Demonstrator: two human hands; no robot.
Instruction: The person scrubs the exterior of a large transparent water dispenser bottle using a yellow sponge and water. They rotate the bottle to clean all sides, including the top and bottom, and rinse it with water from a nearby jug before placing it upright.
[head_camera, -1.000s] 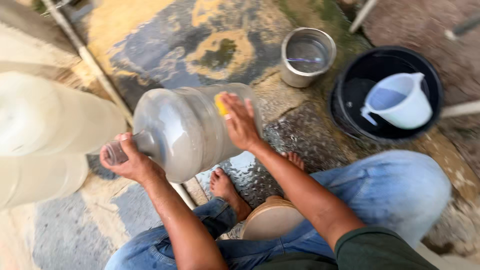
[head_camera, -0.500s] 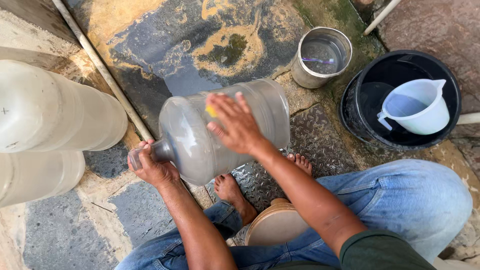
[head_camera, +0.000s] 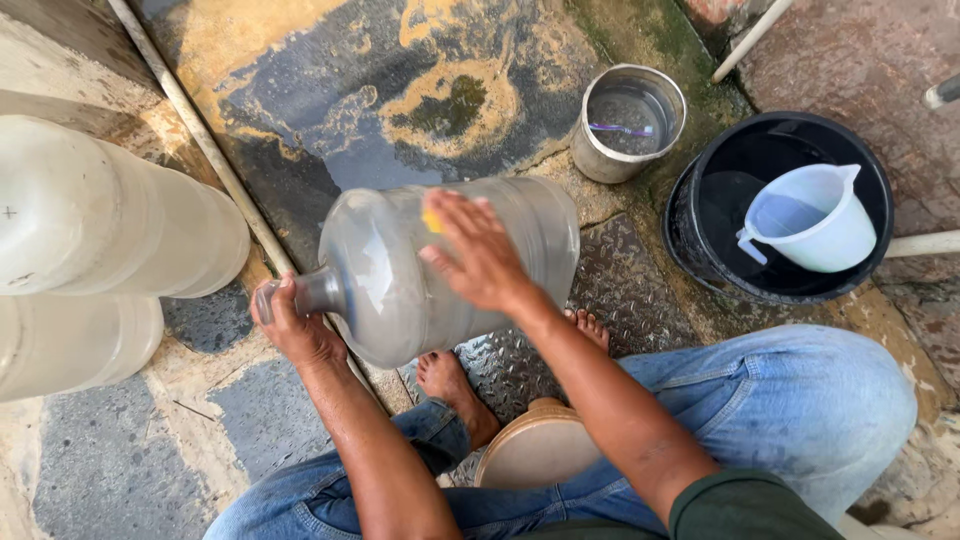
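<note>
My left hand (head_camera: 300, 335) grips the neck of the jug (head_camera: 450, 265), which lies sideways above the wet floor. My right hand (head_camera: 480, 255) has slid along its flank, fingers spread flat over a yellow sponge (head_camera: 432, 222); scrubbing continues, I judge.

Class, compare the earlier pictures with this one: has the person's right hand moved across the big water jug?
Yes. The right hand has slid from the jug's base end toward its neck, away from the steel pot, with a yellow sponge under the fingers.
</note>
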